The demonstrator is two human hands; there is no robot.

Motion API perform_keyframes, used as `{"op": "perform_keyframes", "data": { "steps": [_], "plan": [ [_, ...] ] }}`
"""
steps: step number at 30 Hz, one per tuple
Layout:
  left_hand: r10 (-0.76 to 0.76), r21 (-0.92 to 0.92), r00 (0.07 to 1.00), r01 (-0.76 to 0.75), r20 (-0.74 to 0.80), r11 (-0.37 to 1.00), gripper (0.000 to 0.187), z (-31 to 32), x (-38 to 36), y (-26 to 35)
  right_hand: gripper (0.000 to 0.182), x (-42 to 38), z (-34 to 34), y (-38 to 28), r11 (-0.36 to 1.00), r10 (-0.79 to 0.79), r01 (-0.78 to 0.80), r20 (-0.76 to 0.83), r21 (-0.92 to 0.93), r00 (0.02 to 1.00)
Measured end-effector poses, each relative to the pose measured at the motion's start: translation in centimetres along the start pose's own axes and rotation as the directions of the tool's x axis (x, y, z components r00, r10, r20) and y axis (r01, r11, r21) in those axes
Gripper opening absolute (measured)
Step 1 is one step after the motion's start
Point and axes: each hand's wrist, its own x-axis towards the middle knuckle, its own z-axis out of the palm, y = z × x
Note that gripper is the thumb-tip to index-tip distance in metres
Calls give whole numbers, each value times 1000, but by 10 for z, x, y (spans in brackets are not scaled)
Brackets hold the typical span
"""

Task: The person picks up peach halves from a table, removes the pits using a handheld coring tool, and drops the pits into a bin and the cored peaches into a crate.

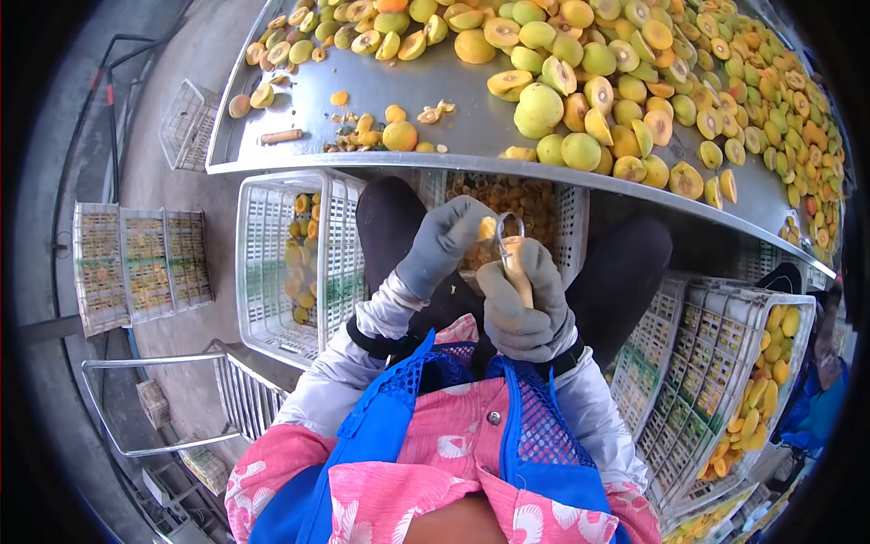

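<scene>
My right hand point(530, 304), in a grey glove, is wrapped round a pitting tool point(517, 272) with a wooden handle and a metal loop at its top. The loop points up, away from my body. My left hand point(444, 243), gloved too, is closed on a small piece of yellow fruit point(487, 228) right beside the loop; the glove hides part of it. Both hands are above my lap, over a crate point(569, 227) of orange-yellow fruit pieces between my knees.
A metal table point(326, 109) ahead bears many whole and halved peach-like fruits point(580, 150), scraps and a loose wooden handle point(280, 137). White crates point(258, 263) stand at left; stacked crates point(698, 381) with fruit at right. A metal-framed chair point(240, 394) is behind left. Another person's blue clothing point(820, 408) shows far right.
</scene>
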Motion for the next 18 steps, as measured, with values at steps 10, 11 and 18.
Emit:
{"op": "perform_keyframes", "data": {
  "steps": [10,11,18],
  "plan": [
    [297,562,953,-215,-57,799,44,19,138,36,62,-42,4,-24,847,-386,31,-574,-531,723],
    [410,776,911,-288,42,561,50,30,151,39,63,-44,6,-22,823,-427,18,-596,-568,680],
    [248,885,960,-226,131,408,54,39,169,40,48,-45,8,-12,578,-678,-46,-510,-815,529]
  ]
}}
